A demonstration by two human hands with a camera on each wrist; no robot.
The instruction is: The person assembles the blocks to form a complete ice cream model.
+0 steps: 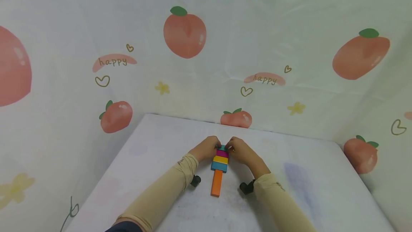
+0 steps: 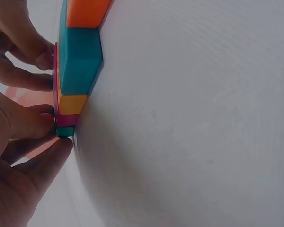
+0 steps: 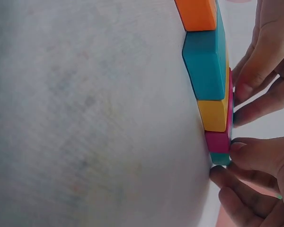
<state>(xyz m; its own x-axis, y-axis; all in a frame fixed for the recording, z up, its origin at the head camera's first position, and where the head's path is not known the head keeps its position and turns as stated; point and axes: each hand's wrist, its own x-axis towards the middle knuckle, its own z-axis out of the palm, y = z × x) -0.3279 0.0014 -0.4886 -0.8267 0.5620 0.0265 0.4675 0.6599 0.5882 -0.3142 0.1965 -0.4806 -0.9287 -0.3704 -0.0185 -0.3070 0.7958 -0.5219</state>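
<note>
Five toy blocks lie in a line on the white table. The orange block (image 1: 216,183) is long and lies nearest the person. Beyond it come a blue block (image 1: 219,167), a yellow block (image 1: 220,159), a magenta block (image 1: 222,153) and a small teal-green block (image 1: 222,148). Thumb and fingers of the left hand (image 1: 206,148) pinch the left end of the teal-green block. At its other end, the right hand (image 1: 241,150) pinches it too. Both wrist views show that block against the magenta one, partly covered by fingertips.
Black wrist-worn devices, one under the left wrist (image 1: 195,180) and one under the right wrist (image 1: 247,188), hang close to the tabletop (image 1: 180,131). A peach-printed cloth (image 1: 209,78) stands behind the table. Beige sleeves cover both forearms.
</note>
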